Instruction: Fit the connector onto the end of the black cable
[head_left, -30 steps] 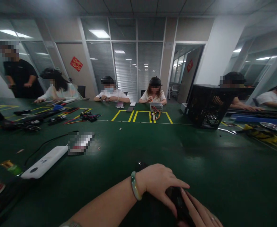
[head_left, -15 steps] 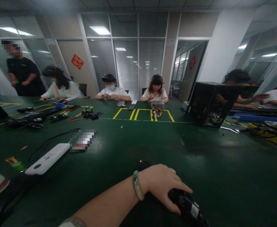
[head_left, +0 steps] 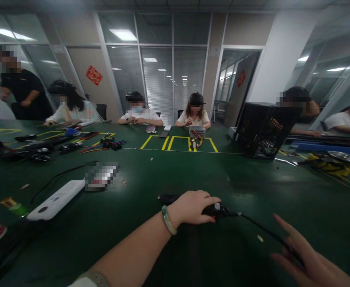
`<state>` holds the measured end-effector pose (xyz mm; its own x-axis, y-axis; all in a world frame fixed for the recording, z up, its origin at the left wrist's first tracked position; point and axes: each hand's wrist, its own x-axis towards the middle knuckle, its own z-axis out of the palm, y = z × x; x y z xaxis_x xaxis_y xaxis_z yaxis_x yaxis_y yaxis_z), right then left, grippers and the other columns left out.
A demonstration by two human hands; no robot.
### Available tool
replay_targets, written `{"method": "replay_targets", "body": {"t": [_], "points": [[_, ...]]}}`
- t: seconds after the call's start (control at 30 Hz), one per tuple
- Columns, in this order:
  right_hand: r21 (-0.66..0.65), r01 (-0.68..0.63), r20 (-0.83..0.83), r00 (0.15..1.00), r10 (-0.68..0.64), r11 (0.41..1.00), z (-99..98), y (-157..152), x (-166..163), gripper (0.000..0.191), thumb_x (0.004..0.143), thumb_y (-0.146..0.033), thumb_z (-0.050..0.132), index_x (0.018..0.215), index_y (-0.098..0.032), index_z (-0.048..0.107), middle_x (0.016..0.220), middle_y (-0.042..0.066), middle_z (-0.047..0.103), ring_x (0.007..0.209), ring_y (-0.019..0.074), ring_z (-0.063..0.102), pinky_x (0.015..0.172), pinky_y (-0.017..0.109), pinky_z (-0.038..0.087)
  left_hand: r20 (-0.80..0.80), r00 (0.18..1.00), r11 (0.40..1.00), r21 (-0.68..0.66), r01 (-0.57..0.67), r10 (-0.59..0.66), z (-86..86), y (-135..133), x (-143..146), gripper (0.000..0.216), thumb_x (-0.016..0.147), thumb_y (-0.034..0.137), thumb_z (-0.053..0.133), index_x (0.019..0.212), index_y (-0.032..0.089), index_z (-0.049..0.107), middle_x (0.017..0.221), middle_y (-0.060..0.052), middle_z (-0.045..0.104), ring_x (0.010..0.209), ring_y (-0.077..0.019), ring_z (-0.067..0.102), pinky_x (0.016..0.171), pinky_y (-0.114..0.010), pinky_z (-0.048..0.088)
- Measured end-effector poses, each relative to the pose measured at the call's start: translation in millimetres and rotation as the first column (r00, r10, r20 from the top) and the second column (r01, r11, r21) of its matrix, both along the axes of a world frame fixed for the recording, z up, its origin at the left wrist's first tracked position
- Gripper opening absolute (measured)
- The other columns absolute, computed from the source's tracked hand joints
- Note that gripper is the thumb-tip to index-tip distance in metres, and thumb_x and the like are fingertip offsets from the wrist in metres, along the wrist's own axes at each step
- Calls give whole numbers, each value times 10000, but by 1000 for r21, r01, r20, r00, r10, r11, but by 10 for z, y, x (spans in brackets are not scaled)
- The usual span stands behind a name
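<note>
My left hand [head_left: 193,207] wears a green bangle at the wrist and is wrapped over a black corded tool that looks like an electric screwdriver [head_left: 169,198]. The tool lies sideways along the green table, its metal tip to the left; the palm and fingers hide its middle. From its right end a black cord [head_left: 260,227] runs toward my right hand [head_left: 300,251]. That hand is slightly blurred, with index finger and thumb spread apart. The cord passes between them, against the hand; I cannot tell how firmly it touches.
On the left lie a white power strip [head_left: 57,199], a pixelated phone-like object [head_left: 101,177] and a small green bottle [head_left: 16,207]. A black computer case [head_left: 264,129] stands at the right back. Several people sit across the green table [head_left: 177,171], with cables and parts before them.
My left hand has moved forward and slightly left with the electric screwdriver, which has turned more sideways. My right hand has come into view at the lower right by the cord.
</note>
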<state>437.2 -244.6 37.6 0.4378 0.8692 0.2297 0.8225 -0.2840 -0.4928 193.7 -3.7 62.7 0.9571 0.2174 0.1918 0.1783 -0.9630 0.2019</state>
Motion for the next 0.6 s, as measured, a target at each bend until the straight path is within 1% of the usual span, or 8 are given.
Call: {"method": "replay_targets", "body": {"t": [0.03, 0.07, 0.13, 0.23, 0.33, 0.4, 0.53, 0.6], "points": [[-91, -75, -58, 996, 70, 993, 106, 173, 19, 681, 819, -596, 519, 1430, -337, 366, 912, 96, 717, 794, 295, 704, 660, 380, 552, -17, 999, 999, 3, -39, 39, -1, 60, -27, 638, 851, 556, 601, 1394, 307, 375, 1182, -66, 564, 1038, -257, 569, 861, -352, 455], [-166, -158, -99, 985, 143, 974, 214, 354, 15, 555, 860, -558, 476, 1365, -330, 455, 923, 83, 716, 792, 282, 697, 669, 362, 541, -33, 997, 997, 2, -72, 72, -3, 117, -53, 637, 848, 549, 608, 1392, 309, 379, 1177, -64, 565, 1043, -259, 565, 864, -351, 454], [-275, -299, -137, 953, 271, 914, 407, 706, -44, 367, 912, -515, 418, 1086, -293, 653, 919, 70, 708, 777, 257, 676, 672, 324, 512, -51, 991, 993, 2, -121, 121, -8, 216, -99, 628, 848, 540, 611, 1388, 312, 386, 1174, -61, 562, 1061, -263, 552, 862, -346, 452], [-308, -332, -116, 943, 311, 892, 570, 1131, -186, 371, 949, -454, 385, 976, -240, 687, 876, 73, 683, 770, 233, 644, 661, 300, 468, -52, 980, 981, 3, -194, 194, -21, 324, -147, 628, 853, 537, 602, 1391, 296, 386, 1183, -69, 548, 1066, -266, 541, 864, -342, 447], [-273, -346, -4, 934, 358, 898, 607, 1406, -291, 340, 941, -412, 427, 959, -221, 708, 1006, 87, 630, 865, 226, 617, 748, 313, 440, -64, 968, 969, -3, -245, 245, -33, 394, -179, 614, 855, 522, 602, 1385, 294, 391, 1176, -66, 540, 1054, -259, 541, 859, -333, 444], [-295, -400, 9, 907, 421, 868, 610, 1539, -334, 351, 935, -411, 444, 877, -215, 729, 1024, 86, 620, 902, 231, 603, 764, 318, 425, -69, 962, 964, -2, -265, 264, -35, 428, -196, 600, 854, 506, 608, 1376, 302, 395, 1166, -58, 540, 1046, -255, 542, 858, -332, 442], [-363, -623, -356, 780, 515, 693, 600, 1764, -406, 356, 941, -383, 442, 914, -191, 741, 827, 44, 686, 757, 186, 615, 679, 277, 420, -98, 953, 957, -1, -289, 287, -22, 488, -238, 585, 843, 471, 630, 1361, 314, 407, 1144, -51, 542, 1040, -254, 545, 860, -329, 435], [-314, -672, -451, 727, 517, 671, 562, 1857, -436, 322, 921, -367, 485, 953, -173, 740, 812, 34, 707, 731, 170, 610, 653, 257, 413, -114, 952, 958, -6, -286, 284, -17, 522, -269, 590, 835, 460, 643, 1358, 320, 409, 1137, -50, 543, 1036, -253, 546, 856, -325, 435]]}}
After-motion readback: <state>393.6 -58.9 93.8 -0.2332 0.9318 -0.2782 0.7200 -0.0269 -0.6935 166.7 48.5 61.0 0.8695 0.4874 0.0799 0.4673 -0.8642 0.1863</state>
